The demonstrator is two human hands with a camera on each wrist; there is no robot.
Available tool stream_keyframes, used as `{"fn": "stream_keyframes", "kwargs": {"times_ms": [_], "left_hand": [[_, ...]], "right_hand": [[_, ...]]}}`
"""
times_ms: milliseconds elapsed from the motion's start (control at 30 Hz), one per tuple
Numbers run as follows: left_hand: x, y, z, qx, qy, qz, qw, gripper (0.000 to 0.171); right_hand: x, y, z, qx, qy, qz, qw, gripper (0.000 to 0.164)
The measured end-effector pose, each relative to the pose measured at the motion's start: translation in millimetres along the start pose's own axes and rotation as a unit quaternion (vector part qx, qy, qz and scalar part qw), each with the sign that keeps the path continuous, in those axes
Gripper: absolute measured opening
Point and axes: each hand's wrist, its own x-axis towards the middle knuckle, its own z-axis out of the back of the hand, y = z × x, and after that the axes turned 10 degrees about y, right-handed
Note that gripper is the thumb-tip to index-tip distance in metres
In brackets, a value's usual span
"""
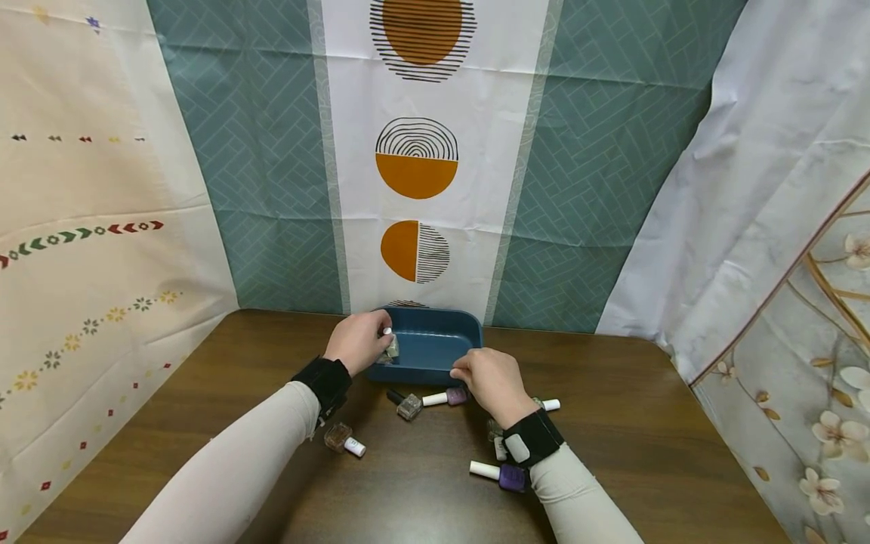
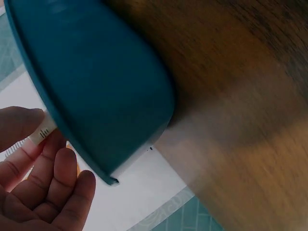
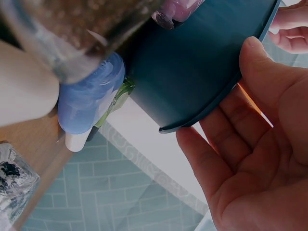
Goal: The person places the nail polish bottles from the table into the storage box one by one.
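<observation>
Cloth sleeve (image 1: 227,461), fingers (image 2: 21,162) pinching glass bottle (image 1: 393,347), rounded tray (image 1: 424,375)

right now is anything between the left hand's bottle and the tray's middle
Nothing visible: the left hand holds the bottle at the left end of the blue tray, whose middle shows bare, while the right hand grips its right end.

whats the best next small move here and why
Probably lower the bottle into the blue tray and let go: the left grip pinches its white cap at the tray's left end, while the right grip holds the right end.
</observation>
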Motion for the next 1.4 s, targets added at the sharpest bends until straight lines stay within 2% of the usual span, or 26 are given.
{"fn": "stream_keyframes", "kwargs": {"times_ms": [333,533,667,933,1200,1400], "left_hand": [[9.6,4.1,-7.1,-0.036,0.032,0.019,0.9987,0.008],[11.8,7.4,-11.3,-0.039,0.045,0.021,0.998,0.008],[12.9,9.9,-14.3,-0.026,0.041,0.012,0.9988,0.008],[18.2,12.7,-16.2,0.03,0.03,-0.011,0.9991,0.01],[12.3,11.7,-10.6,0.032,0.041,-0.006,0.9986,0.026],[-0.7,14.0,-4.6,0.035,0.02,-0.03,0.9987,0.034]], "right_hand": [[2,1,0,0.002,0.009,-0.006,1.0,0.008],[1,2,-1,0.007,0.008,-0.009,1.0,0.007],[1,3,1,0.01,0.008,-0.006,1.0,0.007],[1,1,3,0.007,0.011,-0.002,1.0,0.007],[1,0,2,0.004,0.01,0.004,1.0,0.007],[2,-1,3,0.008,0.017,-0.002,1.0,0.007]]}}
